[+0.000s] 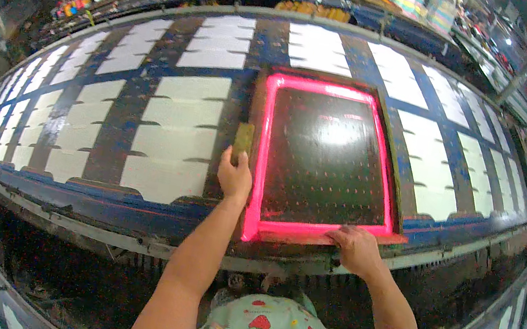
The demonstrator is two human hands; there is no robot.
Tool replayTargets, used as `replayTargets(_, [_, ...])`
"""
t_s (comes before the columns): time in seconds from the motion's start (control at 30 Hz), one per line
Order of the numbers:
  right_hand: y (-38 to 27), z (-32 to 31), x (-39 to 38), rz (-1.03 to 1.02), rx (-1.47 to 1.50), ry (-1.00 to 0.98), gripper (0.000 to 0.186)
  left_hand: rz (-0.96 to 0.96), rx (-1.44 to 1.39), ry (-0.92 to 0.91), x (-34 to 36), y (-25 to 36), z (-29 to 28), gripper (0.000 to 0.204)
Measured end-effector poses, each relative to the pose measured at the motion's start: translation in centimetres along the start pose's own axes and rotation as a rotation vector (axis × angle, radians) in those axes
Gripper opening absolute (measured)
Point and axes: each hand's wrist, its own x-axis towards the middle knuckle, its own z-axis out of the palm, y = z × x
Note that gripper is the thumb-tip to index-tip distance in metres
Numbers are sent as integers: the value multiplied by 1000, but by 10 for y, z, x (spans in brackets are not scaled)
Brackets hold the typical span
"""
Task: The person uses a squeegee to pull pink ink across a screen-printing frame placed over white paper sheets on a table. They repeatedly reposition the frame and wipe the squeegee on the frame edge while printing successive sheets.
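Screen (328, 165), pink-edged, lies on the worktop (115, 128) right of the left hand (235, 175), long axis running away from the person. That hand grips a greenish block (243, 138); right hand (357, 250), nearer, curls over the near edge.

No text, label, brand, number or sign can be read anywhere in this view.

Left arm (190, 268) is bare and reaching pretty much straight out, with the left hand (235, 175) in a pinch, thumb and fingers pointing away from the body. Right arm (396, 311)'s bent, angling inward, right hand (357, 250) palm down with fingers curled.
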Motion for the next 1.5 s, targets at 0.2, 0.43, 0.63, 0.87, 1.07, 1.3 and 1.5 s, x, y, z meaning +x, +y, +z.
replayTargets(0.2, [0, 19, 8, -65, 13, 279, 52, -48, -19, -18, -4, 7, -3, 55])
replayTargets(0.43, [59, 13, 117, -142, -70, 392, 45, -73, -35, -19, -2, 11, -2, 53])
replayTargets(0.63, [127, 0, 244, -127, -93, 456, 47, -120, 21, -13, -3, 12, -1, 51])
replayTargets(0.87, [196, -28, 388, -192, -121, 542, 31, -188, -11, -18, -3, 9, -2, 47])
replayTargets(1.07, [231, -74, 468, -96, -67, 288, 39, -262, -105, -5, -4, 10, 0, 47])
replayTargets(1.3, [247, -77, 481, -158, -83, 295, 42, -280, -148, 14, -7, 22, 1, 46])
replayTargets(1.5, [251, -81, 474, -204, -113, 227, 52, -319, -209, 6, -5, 22, 2, 45])
